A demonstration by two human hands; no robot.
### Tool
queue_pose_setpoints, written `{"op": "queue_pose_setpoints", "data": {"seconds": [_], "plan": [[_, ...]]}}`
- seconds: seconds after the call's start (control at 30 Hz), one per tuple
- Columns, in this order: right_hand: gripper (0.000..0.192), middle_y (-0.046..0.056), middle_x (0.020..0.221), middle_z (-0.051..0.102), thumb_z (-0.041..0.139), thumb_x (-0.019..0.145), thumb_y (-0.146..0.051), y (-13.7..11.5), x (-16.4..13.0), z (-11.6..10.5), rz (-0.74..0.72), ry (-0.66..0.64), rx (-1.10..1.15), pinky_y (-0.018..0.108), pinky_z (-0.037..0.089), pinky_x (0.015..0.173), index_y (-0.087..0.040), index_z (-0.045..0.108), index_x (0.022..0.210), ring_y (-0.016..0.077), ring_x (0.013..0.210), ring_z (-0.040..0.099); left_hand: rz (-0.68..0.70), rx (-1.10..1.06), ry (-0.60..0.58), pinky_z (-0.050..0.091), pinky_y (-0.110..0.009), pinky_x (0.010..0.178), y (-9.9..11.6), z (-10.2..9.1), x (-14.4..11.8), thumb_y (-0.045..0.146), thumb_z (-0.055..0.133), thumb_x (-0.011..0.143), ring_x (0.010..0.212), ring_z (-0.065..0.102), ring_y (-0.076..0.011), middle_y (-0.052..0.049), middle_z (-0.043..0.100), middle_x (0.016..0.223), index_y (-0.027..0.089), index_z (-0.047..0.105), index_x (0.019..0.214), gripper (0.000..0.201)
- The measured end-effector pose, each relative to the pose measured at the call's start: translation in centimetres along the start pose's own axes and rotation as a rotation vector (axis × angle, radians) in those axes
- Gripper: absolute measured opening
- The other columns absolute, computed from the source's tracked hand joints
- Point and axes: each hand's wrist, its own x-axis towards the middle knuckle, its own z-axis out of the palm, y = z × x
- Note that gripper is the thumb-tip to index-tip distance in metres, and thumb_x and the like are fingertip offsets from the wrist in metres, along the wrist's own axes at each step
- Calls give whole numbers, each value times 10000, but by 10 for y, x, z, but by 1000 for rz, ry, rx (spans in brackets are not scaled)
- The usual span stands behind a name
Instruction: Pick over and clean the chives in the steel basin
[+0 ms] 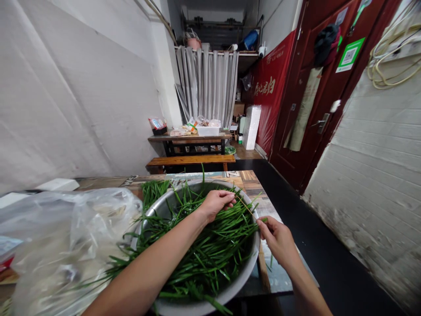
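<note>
Dull metal basin [245,270], glossy crinkled plastic bag [66,245], worn wooden table [253,182].

A wooden table [253,186] with a patchwork plank top carries a wide metal basin [245,267] heaped with green chives [210,245], directly beneath the fingers [226,199] of the left hand [215,204]. A crumpled clear plastic bag [66,237] lies well left of those fingers. A flat white box [57,184] rests far left, near the wall.

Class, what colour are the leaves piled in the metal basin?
Green; the leaves in the metal basin show best in the head view.
</note>
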Motion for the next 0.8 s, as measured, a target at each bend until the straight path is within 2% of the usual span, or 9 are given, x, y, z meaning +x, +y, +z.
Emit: {"op": "queue_pose_setpoints", "data": {"seconds": [0.13, 0.23, 0.43, 0.5, 0.67, 0.8], "plan": [[324, -13, 489, 497, 484, 811, -443, -4, 0, -2, 11, -14, 88, 234, 326, 441, -170, 589, 675, 141, 441, 441, -8, -3, -1, 357, -189, 491, -1, 0, 0, 279, 715, 625, 537, 533, -71, -55, 648, 690, 85, 661, 792, 262], [312, -32, 484, 460, 520, 794, -440, -4, -1, -2, 60, -45, 242, 218, 280, 405, -163, 581, 663, 108, 414, 386, 3, 0, -1, 362, -192, 495, -1, 0, 0, 292, 726, 611, 536, 534, -74, -61, 651, 687, 83, 667, 797, 286], [337, -64, 532, 431, 624, 726, -417, -8, -3, -5, 233, -162, 552, 188, 165, 381, -149, 602, 930, 51, 386, 272, 46, 14, -32, 360, -194, 493, 4, -1, -3, 332, 734, 592, 541, 532, -81, -69, 652, 689, 83, 674, 786, 322], [349, -57, 562, 442, 633, 724, -395, -11, -4, -8, 233, -200, 633, 191, 153, 389, -149, 600, 969, 44, 396, 264, 68, 22, -32, 354, -193, 488, 6, 0, -5, 336, 731, 593, 531, 522, -78, -67, 646, 683, 82, 675, 788, 325], [374, -31, 587, 507, 589, 761, -386, -15, -5, -12, 149, -203, 612, 203, 176, 385, -134, 584, 1036, 45, 380, 295, 87, 47, -58, 328, -187, 474, 11, 1, -7, 330, 718, 610, 508, 487, -63, -63, 634, 682, 79, 678, 801, 318], [383, -20, 584, 534, 593, 749, -394, -16, -4, -14, 160, -193, 605, 199, 154, 367, -115, 601, 1011, 33, 350, 265, 85, 82, -74, 319, -189, 472, 13, 1, -7, 312, 713, 609, 505, 467, -61, -72, 642, 695, 74, 684, 799, 305]]}}
